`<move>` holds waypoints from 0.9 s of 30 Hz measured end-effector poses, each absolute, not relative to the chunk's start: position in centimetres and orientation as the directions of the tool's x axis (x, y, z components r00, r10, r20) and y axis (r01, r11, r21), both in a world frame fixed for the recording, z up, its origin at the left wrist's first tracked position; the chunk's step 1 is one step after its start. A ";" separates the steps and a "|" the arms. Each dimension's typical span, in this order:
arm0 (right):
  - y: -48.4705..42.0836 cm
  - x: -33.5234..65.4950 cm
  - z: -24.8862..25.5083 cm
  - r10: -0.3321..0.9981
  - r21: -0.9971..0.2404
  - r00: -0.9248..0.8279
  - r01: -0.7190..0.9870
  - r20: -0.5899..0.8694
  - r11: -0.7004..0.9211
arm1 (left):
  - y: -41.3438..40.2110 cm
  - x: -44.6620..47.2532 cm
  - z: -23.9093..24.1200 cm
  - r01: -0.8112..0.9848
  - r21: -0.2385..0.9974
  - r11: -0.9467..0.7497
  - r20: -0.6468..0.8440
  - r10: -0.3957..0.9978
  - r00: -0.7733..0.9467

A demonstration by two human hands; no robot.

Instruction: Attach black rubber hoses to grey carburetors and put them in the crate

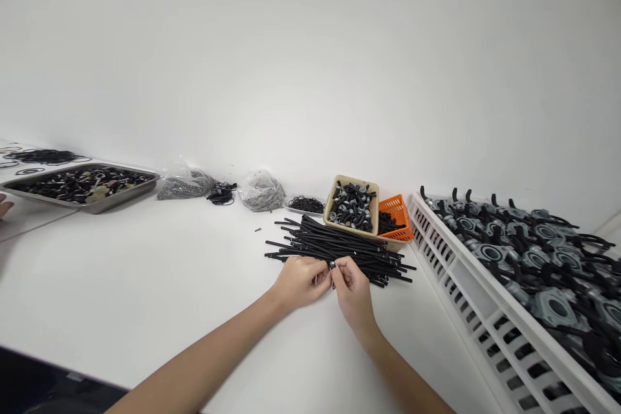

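Hands meet low over the worktop (194, 284): right hand (353, 284) pinches a small dark part (332, 265) with a shiny bit; left hand (303, 281), fingers curled, grips it from the other side, exact hold partly hidden. Two-sided grip probably steadies something that tiny. Part sits between the fingertips, at the near edge of the black rods (330, 239), which lie roughly parallel, likely for easy picking. Beige bin (351, 229) and orange basket (405, 210) stand just behind, presumably so small pieces are within reach; white crate (458, 265) of metal fittings at right. Forearms angle inward from the bottom edge, wrists low, thumbs facing.
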State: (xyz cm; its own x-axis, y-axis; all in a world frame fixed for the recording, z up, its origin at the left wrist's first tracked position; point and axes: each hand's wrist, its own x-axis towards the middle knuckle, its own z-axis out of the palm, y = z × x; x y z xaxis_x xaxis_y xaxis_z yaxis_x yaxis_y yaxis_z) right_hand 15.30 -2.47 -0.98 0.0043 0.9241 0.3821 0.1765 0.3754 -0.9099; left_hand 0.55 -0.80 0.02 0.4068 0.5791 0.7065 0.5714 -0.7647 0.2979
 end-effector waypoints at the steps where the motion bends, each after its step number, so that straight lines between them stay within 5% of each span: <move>1: -2.6 15.2 -0.9 0.924 -0.910 0.012 0.174 0.383 0.376 | -0.8 0.6 0.0 0.578 0.298 -0.760 0.708 0.582 0.400; 27: -3.6 14.3 -0.1 0.933 -0.923 -0.023 0.143 0.358 0.357 | -0.9 0.7 -0.1 0.630 0.358 -0.689 0.665 0.662 0.346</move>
State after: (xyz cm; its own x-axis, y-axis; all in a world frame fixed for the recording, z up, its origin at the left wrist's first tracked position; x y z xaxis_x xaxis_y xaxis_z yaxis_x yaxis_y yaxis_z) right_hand 14.28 -3.62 -0.06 -0.0233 0.9334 0.3580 0.1430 0.3575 -0.9229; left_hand 0.69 -0.86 -0.13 0.3457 0.6620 0.6650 0.6301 -0.6890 0.3583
